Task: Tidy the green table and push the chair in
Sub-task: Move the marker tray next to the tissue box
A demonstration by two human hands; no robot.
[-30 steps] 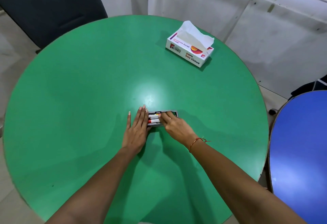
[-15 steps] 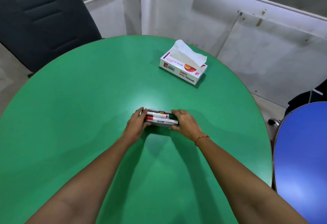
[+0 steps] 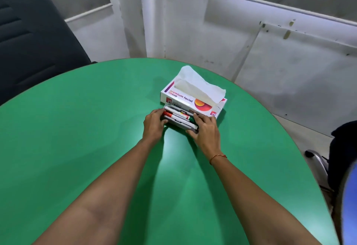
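Observation:
On the round green table (image 3: 77, 138) both my hands hold a small grey tray of markers (image 3: 178, 119). My left hand (image 3: 153, 125) grips its left end and my right hand (image 3: 205, 130) grips its right end. The tray carries a red-capped, a green-capped and a white marker. It lies right against the near side of a white tissue box (image 3: 191, 97), from which a tissue sticks up. A dark office chair (image 3: 32, 37) stands behind the table at the far left, its backrest above the table edge.
A white panelled wall (image 3: 270, 61) runs close behind the table. At the right edge a blue table (image 3: 350, 196) shows in part, with a dark chair and its metal base (image 3: 318, 159) beside it.
Both hands closed on the marker tray and carried it away from me across the table, up to the tissue box. The view has tilted up toward the wall.

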